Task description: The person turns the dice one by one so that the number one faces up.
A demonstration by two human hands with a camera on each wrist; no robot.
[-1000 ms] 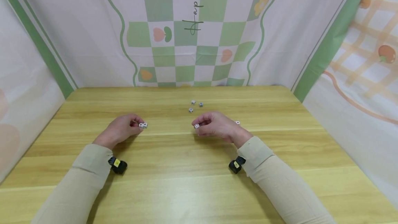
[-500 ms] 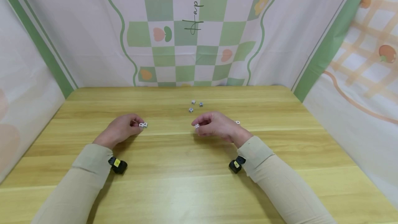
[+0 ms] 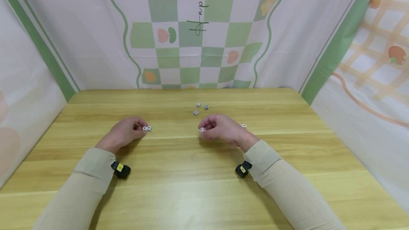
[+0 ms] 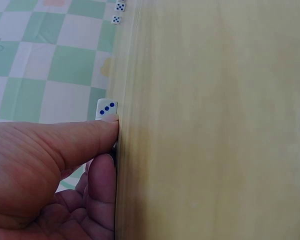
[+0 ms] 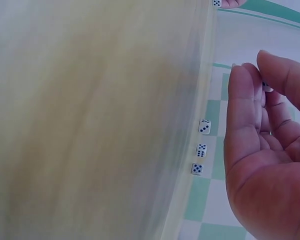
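Note:
In the head view my left hand (image 3: 126, 132) rests low at the left of the table. Its thumb and fingers pinch two white dice (image 3: 147, 129) sitting side by side. The left wrist view shows a three-pip face of a die (image 4: 106, 107) just past the thumb tip. My right hand (image 3: 220, 129), right of the middle, holds one white die (image 3: 202, 130) between thumb and fingertips. That die is mostly hidden by fingers in the right wrist view. Beyond the right hand lie three loose dice: one (image 3: 198, 104) farthest back, another (image 3: 206, 107) at its right, a third (image 3: 196, 113) nearer.
Behind the right wrist, white dice (image 3: 244, 126) show partly, the rest covered by the hand. The wooden table (image 3: 179, 187) ends at a checked cloth backdrop (image 3: 214, 34), with cloth also on both sides. A black wrist camera (image 3: 121, 169) hangs under each cuff.
The die in my right fingertips has turned slightly, and that hand has shifted a little. More shows of the dice behind the right wrist. My left hand has stayed still.

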